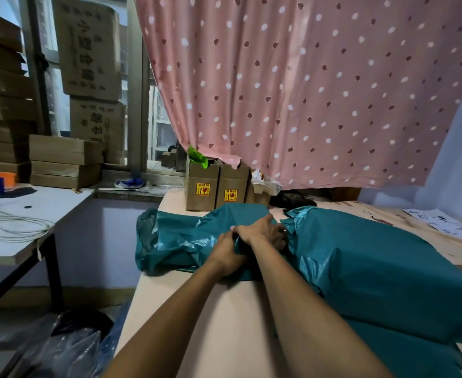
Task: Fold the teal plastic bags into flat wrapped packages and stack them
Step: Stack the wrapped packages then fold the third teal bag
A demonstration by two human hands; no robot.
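Observation:
A crumpled teal plastic bag (175, 238) lies at the far left part of the beige table (219, 323), its open end hanging over the table's left edge. My left hand (228, 255) grips the bag's near right portion. Just beyond it, my right hand (265, 233) presses down on the same bag, fingers curled into the plastic. To the right sits a large wrapped teal package (374, 268), with more teal plastic (404, 347) lying under it toward the near edge.
Two small brown cartons (216, 189) with yellow labels stand at the table's back under a pink dotted curtain (306, 91). A written paper sheet (442, 223) lies far right. A white side table (20, 214) with cable stands left, cardboard boxes (63, 159) behind it, plastic bags (69, 347) on the floor.

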